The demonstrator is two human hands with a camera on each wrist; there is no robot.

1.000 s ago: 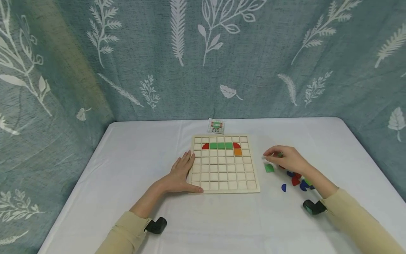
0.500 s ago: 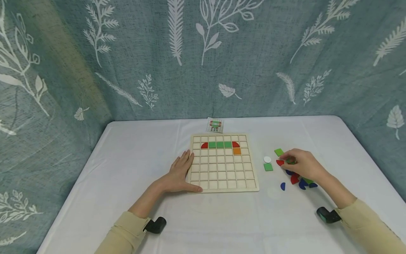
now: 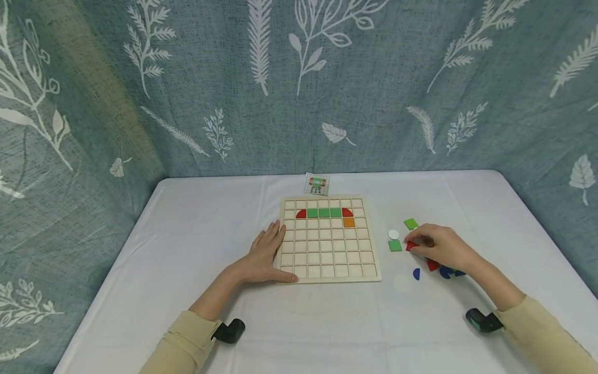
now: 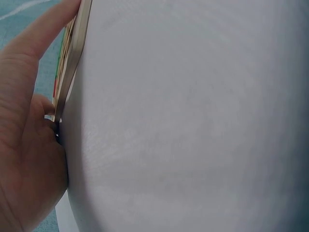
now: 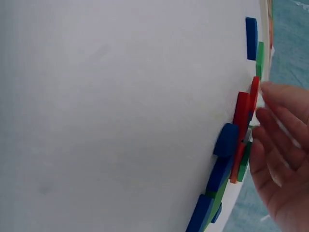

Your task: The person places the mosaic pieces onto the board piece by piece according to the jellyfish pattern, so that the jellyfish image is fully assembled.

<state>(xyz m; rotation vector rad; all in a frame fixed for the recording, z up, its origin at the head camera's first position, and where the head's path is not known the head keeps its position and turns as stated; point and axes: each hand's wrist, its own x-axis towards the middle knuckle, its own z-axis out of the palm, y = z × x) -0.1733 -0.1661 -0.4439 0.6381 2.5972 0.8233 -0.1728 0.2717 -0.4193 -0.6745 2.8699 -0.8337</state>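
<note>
A pale wooden grid board (image 3: 328, 244) lies on the table, with a row of red and green tiles near its far edge and an orange tile (image 3: 349, 222) below the row's right end. My left hand (image 3: 262, 262) rests along the board's left side, fingers spread and thumb on the near edge. To the right of the board, my right hand (image 3: 441, 245) pinches a red tile (image 3: 411, 245) between thumb and forefinger, low over the loose tiles; its exact shape is partly hidden. In the right wrist view, the thumb meets a red tile (image 5: 254, 94) beside several blue, red and green ones.
A small pattern card (image 3: 317, 184) lies beyond the board. Near the right hand are a white disc (image 3: 394, 235), a green square (image 3: 394, 245), a lighter green tile (image 3: 411, 224) and a blue half-round tile (image 3: 417, 274). A leaf-patterned curtain (image 3: 280, 130) hangs behind the table.
My right hand first moved right, leaving the white disc beside the green square, and now has fingers at a red tile, which has shifted slightly nearer. My left hand stays at the board.
</note>
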